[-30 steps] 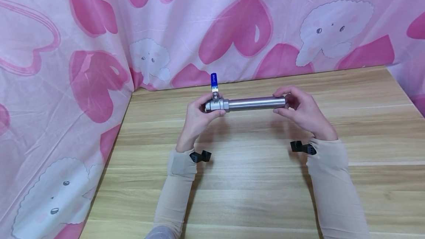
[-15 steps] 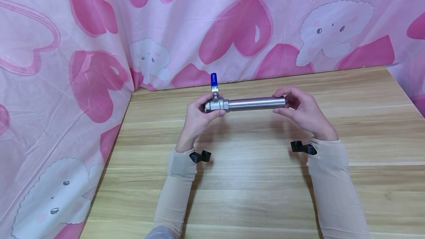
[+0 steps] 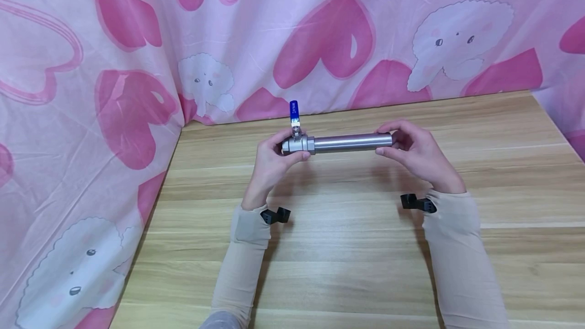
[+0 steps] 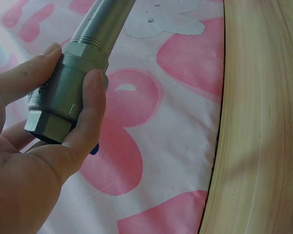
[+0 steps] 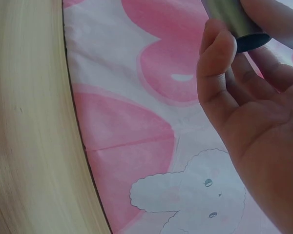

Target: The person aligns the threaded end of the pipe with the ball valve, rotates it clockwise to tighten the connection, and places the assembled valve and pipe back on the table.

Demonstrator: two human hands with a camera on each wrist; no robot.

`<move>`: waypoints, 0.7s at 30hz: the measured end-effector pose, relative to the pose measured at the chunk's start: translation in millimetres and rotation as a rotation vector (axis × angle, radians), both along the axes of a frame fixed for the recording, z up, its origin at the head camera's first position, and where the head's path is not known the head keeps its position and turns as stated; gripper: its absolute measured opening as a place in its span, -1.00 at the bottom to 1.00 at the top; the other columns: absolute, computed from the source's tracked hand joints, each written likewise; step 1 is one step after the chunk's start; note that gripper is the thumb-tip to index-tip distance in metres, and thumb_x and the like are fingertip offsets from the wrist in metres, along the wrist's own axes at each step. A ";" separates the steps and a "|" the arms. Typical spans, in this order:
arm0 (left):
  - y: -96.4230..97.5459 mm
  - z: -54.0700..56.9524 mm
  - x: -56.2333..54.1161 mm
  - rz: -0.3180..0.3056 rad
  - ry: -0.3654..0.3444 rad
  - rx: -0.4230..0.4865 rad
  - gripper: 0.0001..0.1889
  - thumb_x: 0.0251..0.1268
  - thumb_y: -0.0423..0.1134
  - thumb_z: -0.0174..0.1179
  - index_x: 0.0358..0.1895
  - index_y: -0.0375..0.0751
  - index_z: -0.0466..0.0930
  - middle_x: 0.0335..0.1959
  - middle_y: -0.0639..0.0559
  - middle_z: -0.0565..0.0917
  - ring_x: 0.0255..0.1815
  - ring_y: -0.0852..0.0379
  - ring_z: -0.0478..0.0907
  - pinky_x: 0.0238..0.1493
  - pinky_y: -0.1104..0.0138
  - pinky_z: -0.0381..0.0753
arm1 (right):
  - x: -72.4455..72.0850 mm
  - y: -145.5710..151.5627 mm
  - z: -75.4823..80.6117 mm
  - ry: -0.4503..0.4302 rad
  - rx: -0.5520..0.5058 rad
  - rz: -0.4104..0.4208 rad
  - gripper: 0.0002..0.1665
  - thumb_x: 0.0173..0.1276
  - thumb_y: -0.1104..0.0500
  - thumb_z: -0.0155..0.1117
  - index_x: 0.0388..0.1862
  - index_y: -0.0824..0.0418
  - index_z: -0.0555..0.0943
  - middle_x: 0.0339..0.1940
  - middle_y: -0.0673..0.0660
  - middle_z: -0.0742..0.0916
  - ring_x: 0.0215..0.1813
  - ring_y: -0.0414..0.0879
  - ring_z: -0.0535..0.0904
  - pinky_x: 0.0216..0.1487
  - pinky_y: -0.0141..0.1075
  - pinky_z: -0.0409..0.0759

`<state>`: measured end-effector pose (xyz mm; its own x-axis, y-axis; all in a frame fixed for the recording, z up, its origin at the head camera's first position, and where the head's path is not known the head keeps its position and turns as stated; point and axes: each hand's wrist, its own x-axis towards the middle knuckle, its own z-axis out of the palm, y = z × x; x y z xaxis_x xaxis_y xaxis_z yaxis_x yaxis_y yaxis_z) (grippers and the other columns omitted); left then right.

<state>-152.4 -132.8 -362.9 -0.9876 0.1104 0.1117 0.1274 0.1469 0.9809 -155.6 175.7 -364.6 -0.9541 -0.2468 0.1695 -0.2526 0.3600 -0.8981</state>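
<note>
A steel ball valve (image 3: 298, 144) with a blue lever handle (image 3: 294, 110) is joined to one end of a smooth metal pipe (image 3: 352, 142). Both are held level above the table. My left hand (image 3: 269, 164) grips the valve body between thumb and fingers, and the lever points away from me. At the pipe's far right end, my right hand (image 3: 422, 154) pinches it with thumb and fingers. Threads show where the pipe (image 4: 95, 29) enters the valve's hex collar in the left wrist view. The right wrist view shows the pipe's open round end (image 5: 253, 42).
Beneath the hands lies a wood-grain table (image 3: 338, 268). A pink curtain (image 3: 256, 29) with hearts and white cartoon animals hangs along its back and left edges. Black camera mounts (image 3: 276, 215) sit on both sleeved wrists.
</note>
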 end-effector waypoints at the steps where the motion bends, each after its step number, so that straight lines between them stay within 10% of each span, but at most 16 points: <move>1: -0.2 -0.2 0.0 0.000 0.002 -0.001 -0.46 -0.08 -0.43 0.48 0.09 -0.16 0.63 0.05 -0.07 0.66 -0.05 0.06 0.56 -0.02 0.33 0.63 | 0.0 0.0 -0.1 -0.004 0.002 -0.001 -0.55 0.17 0.30 0.43 0.05 0.14 0.58 -0.20 -0.06 0.67 -0.33 -0.14 0.52 -0.36 -0.47 0.55; 21: 0.2 -1.6 0.0 -0.002 0.013 0.001 -0.46 -0.09 -0.43 0.48 0.09 -0.17 0.63 0.04 -0.08 0.67 -0.06 0.07 0.57 -0.02 0.32 0.64 | -1.6 1.8 -3.0 -0.030 0.056 -0.022 -0.65 0.33 0.16 0.31 0.09 0.13 0.57 -0.34 -0.04 0.68 -0.35 -0.14 0.52 -0.42 -0.43 0.49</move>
<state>-152.4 -132.7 -364.5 -0.9858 0.1124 0.1247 0.1405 0.1460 0.9793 -157.2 177.4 -367.6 -0.9640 -0.2335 0.1273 -0.2171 0.4147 -0.8837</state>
